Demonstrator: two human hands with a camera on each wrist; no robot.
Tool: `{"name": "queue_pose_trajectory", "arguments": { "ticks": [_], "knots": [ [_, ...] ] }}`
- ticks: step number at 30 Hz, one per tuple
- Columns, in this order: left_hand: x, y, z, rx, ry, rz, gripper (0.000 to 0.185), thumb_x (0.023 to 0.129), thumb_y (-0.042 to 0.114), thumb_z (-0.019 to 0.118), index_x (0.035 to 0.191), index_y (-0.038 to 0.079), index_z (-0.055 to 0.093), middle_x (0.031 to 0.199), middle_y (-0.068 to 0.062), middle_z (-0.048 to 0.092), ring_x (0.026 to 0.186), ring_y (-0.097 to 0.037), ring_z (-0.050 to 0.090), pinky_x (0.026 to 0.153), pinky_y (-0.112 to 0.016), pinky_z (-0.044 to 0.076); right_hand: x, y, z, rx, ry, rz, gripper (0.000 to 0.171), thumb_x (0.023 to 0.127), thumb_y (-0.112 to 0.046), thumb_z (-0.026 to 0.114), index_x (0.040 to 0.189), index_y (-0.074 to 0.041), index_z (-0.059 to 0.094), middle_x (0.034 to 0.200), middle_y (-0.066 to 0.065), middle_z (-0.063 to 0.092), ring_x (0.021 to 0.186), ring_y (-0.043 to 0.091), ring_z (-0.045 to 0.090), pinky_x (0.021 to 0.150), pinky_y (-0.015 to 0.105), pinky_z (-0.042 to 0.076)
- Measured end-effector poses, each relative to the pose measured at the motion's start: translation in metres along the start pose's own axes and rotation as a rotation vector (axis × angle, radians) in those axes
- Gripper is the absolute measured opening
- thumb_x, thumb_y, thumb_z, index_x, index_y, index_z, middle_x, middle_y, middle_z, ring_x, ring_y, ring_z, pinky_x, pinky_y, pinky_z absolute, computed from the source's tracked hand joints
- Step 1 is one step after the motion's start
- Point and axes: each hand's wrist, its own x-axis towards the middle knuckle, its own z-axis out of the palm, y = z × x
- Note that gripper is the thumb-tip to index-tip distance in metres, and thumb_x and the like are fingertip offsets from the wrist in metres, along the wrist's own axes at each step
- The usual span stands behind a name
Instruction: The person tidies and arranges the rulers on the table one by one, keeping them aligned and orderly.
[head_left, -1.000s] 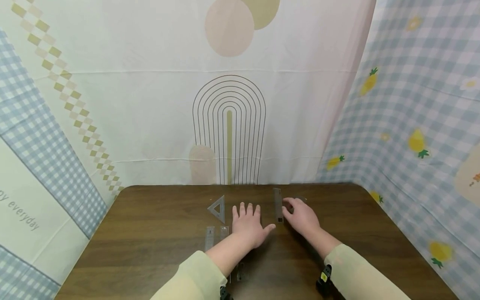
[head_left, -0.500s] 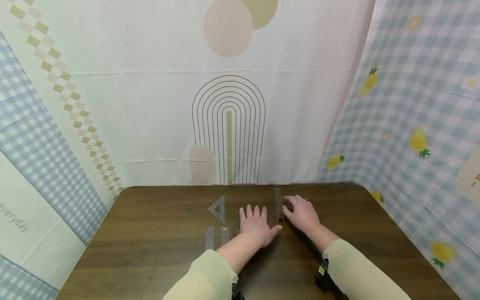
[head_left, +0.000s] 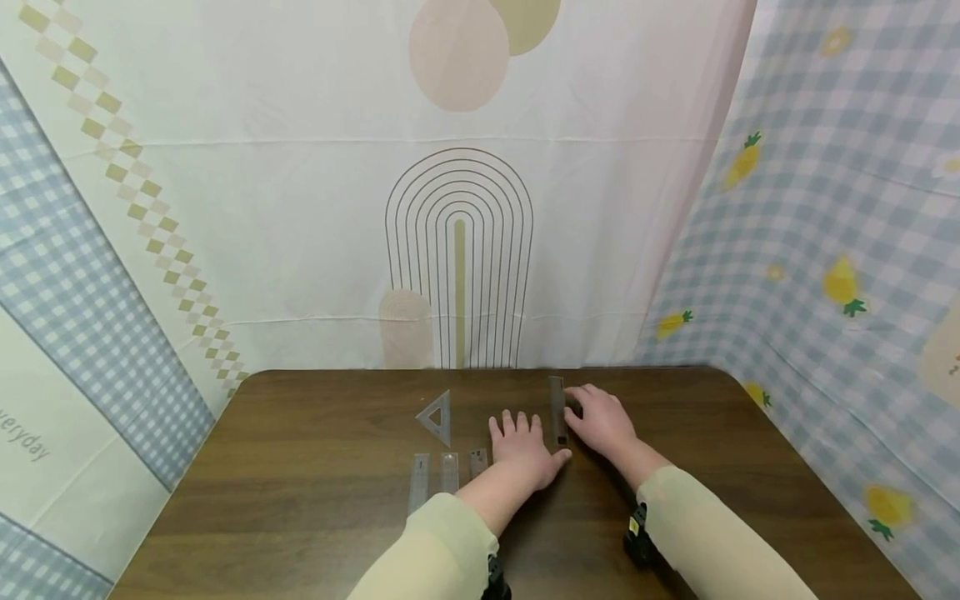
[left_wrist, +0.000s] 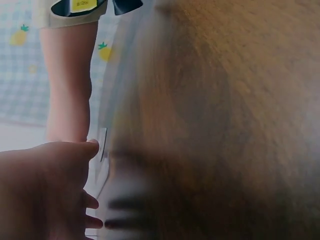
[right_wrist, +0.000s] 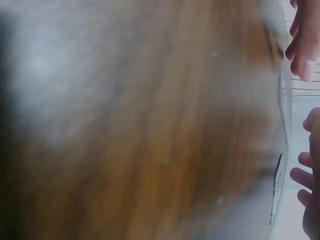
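Since the earlier frames, a person's bare left hand (head_left: 522, 450) has been shifted a little rightward, closer to the long grey see-through plastic-looking ruler (head_left: 558, 410), and the top of a short clear ruler (head_left: 477, 462) has been uncovered; the rest looks unmoved. Landmark taken: the long grey ruler, laid flat and lengthwise on the dark brown wood-grain table (head_left: 300, 467). The left hand is held palm down, fingers spread and thumb stuck out, left of the ruler with the thumb near its lower end; it is probably spread that way for steadying, though whether the table is pressed cannot be told. The bare right hand (head_left: 602, 421) is placed just right of the ruler, fingers loosely bent, thumb apart, nothing seen pinched; contact with the ruler's edge cannot be told. It seems angled so that the edge is within reach without the ruler's face being covered. Well left of the ruler, a clear grey triangular set square (head_left: 446, 417) is laid flat. Left of the ruler and nearer the person, the short clear ruler and two clear narrow rulers (head_left: 420, 482) are set side by side with gaps, perhaps so each can be told apart; their lower ends are hidden by the pale green left sleeve (head_left: 431, 546) and arm.
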Motion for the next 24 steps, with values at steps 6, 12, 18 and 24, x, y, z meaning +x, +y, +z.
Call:
{"name": "queue_pose_trajectory", "arguments": {
  "ticks": [6,12,18,24],
  "knots": [
    [0.006,0.001,0.003,0.05,-0.002,-0.012,0.087,0.091,0.078,0.033,0.159,0.024,0.028,0.163,-0.004,0.023,0.151,-0.034,0.01,0.119,-0.056,0.007,0.012,-0.001,0.002,-0.007,-0.034,0.006,0.043,0.098,-0.028,0.061,0.135,-0.007,0.06,0.132,0.018,0.058,0.122,0.038,0.055,0.104,0.06,0.036],
    [0.006,0.002,0.003,0.082,0.0,-0.011,0.085,0.092,0.077,0.032,0.159,0.025,0.026,0.164,-0.003,0.021,0.151,-0.032,0.01,0.119,-0.055,0.007,0.02,0.005,0.003,-0.018,-0.058,0.036,0.044,0.098,-0.029,0.059,0.135,-0.006,0.059,0.134,0.019,0.056,0.124,0.039,0.053,0.104,0.061,0.035],
    [0.006,0.007,0.003,0.089,0.019,-0.001,0.085,0.091,0.078,0.034,0.158,0.026,0.028,0.163,-0.003,0.023,0.151,-0.031,0.012,0.119,-0.054,0.009,0.027,0.011,0.006,-0.031,-0.085,0.053,0.046,0.098,-0.031,0.059,0.137,-0.006,0.058,0.135,0.021,0.055,0.125,0.04,0.052,0.104,0.062,0.035],
    [0.012,0.013,0.007,0.125,0.017,-0.009,0.086,0.09,0.08,0.031,0.159,0.028,0.026,0.164,-0.001,0.022,0.152,-0.029,0.011,0.119,-0.054,0.008,0.036,0.015,0.006,-0.051,-0.099,0.058,0.048,0.1,-0.034,0.057,0.139,-0.006,0.056,0.137,0.022,0.053,0.126,0.041,0.05,0.105,0.062,0.034]
  ]
}}
